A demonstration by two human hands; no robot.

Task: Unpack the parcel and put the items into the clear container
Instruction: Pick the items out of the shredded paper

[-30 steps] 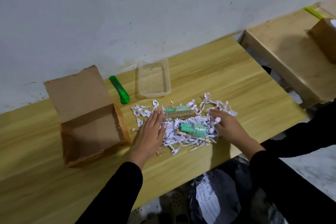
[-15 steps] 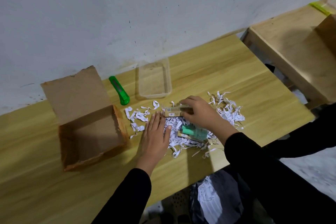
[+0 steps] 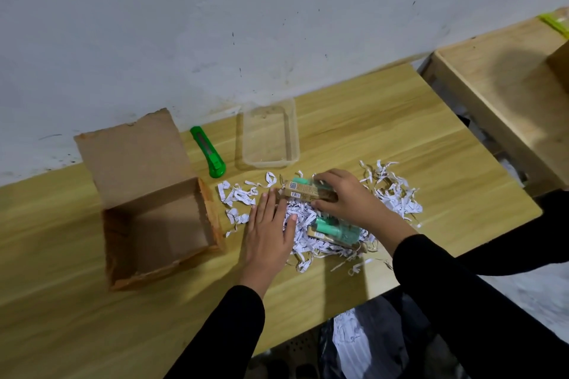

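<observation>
- Green box cutter (image 3: 208, 152): lies flat on wooden table (image 3: 385, 120), near the wall, blade end pointing away, butt end toward viewer.
- White wall (image 3: 215, 24): behind table, scuffed, w/ small dark specks.
- 2nd wooden table (image 3: 498, 95): at far right, apart from 1st, narrow gap btwn them.
- Yellow-green strip (image 3: 554, 23): on far corner of 2nd table, partly cut off by frame edge.
- Black bag (image 3: 369, 344): below table's near edge, white paper scraps inside.

Matt cardboard parcel (image 3: 154, 209); clear, seemingly plastic container (image 3: 269, 135); shredded paper (image 3: 391, 191).
</observation>
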